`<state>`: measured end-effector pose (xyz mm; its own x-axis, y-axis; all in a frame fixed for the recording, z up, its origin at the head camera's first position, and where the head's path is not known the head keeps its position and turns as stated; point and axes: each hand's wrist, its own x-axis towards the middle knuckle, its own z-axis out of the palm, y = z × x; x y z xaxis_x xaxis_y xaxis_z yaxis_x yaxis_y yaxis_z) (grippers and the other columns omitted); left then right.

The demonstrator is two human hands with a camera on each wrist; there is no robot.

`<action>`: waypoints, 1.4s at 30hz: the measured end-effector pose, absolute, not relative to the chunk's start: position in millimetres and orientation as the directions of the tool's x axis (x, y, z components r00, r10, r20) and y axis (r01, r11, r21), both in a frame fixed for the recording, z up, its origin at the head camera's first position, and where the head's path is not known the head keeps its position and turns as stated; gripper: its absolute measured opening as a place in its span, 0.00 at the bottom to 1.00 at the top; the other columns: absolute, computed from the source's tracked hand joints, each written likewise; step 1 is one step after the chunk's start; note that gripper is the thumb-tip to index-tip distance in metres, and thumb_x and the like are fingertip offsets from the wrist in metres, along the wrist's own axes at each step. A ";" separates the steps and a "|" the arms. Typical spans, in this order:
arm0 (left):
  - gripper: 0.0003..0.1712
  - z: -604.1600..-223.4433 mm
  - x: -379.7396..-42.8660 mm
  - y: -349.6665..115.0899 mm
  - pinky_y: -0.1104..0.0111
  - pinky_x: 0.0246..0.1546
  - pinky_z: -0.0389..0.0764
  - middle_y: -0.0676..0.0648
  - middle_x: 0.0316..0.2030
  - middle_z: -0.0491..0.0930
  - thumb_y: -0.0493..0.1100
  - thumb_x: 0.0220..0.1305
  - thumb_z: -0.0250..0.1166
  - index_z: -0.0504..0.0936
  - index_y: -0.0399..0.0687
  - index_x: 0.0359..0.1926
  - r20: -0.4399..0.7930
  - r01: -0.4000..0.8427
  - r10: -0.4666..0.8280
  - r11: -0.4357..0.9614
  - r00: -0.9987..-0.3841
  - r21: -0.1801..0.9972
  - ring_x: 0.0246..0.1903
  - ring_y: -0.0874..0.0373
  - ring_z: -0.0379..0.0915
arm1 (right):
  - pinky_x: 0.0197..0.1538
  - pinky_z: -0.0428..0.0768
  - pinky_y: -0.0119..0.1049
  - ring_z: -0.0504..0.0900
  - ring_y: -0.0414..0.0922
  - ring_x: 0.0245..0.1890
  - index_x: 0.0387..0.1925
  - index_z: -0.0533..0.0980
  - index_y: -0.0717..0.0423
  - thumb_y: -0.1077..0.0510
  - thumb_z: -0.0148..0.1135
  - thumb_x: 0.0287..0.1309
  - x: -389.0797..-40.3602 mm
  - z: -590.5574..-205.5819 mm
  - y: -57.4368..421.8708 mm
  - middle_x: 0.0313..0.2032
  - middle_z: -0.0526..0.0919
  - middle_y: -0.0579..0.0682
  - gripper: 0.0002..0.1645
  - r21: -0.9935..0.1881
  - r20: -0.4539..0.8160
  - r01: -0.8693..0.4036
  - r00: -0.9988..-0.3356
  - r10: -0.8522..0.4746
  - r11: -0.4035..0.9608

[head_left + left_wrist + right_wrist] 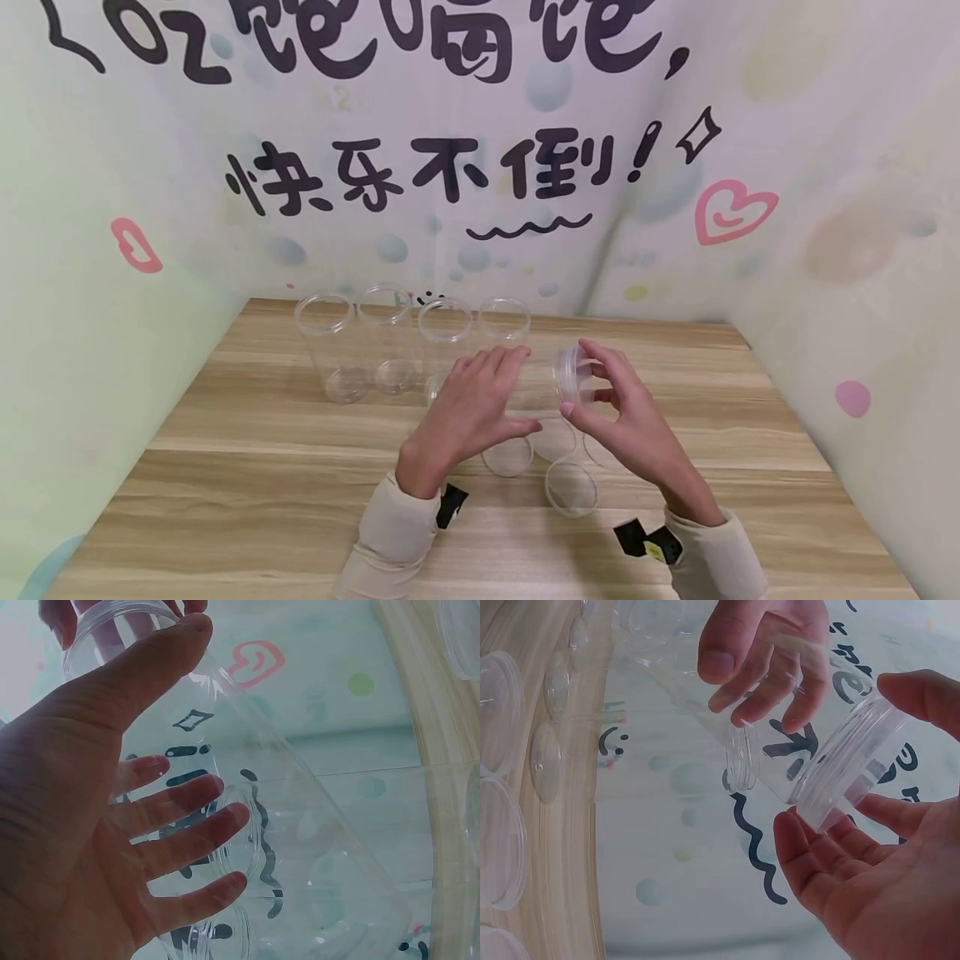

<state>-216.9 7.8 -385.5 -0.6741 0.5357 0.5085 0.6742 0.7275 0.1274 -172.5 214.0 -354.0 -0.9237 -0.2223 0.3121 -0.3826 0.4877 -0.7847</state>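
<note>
A clear plastic jar (536, 387) lies sideways in the air above the wooden table. Around its body my left hand (472, 404) holds it, the thumb on the near side and the fingers over the far side. My right hand (630, 417) grips the clear screw lid (567, 375) at the jar's right end, with the thumb below and fingertips round the edge. In the right wrist view the lid (847, 761) sits over the mouth; whether it is fully threaded cannot be told. The left wrist view shows the jar wall (330, 825) beside the spread left fingers.
Several clear jars (330, 354) stand upright without lids in a row at the table's back. Several round clear lids (572, 489) lie flat on the table (247, 483) below the hands. A printed cloth wall (375, 250) rises behind and at both sides.
</note>
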 end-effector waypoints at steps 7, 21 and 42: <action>0.52 -385.4 -217.2 7.4 0.59 0.43 0.70 0.49 0.49 0.72 0.68 0.36 0.68 0.61 0.48 0.59 0.507 0.668 0.525 0.730 -0.684 0.145 0.47 0.53 0.70 | 0.49 0.73 0.41 0.67 0.44 0.55 0.65 0.54 0.43 0.60 0.65 0.49 -173.1 -354.1 215.3 0.58 0.61 0.46 0.44 -0.809 0.331 -0.396 -0.918 -0.219 0.435; 0.52 -384.2 -217.9 5.7 0.58 0.44 0.71 0.47 0.52 0.71 0.68 0.37 0.67 0.60 0.47 0.61 0.498 0.665 0.527 0.733 -0.689 0.144 0.49 0.52 0.69 | 0.49 0.72 0.38 0.66 0.45 0.55 0.65 0.52 0.42 0.62 0.64 0.49 -172.5 -351.5 216.4 0.58 0.62 0.48 0.45 -0.808 0.345 -0.405 -0.914 -0.213 0.428; 0.52 -385.4 -222.3 4.4 0.57 0.46 0.71 0.49 0.52 0.71 0.67 0.37 0.68 0.62 0.47 0.60 0.518 0.663 0.480 0.703 -0.708 0.256 0.52 0.55 0.68 | 0.49 0.72 0.36 0.67 0.46 0.56 0.64 0.54 0.42 0.61 0.64 0.49 -170.6 -353.9 230.2 0.58 0.63 0.46 0.43 -0.788 0.360 -0.400 -0.916 -0.177 0.469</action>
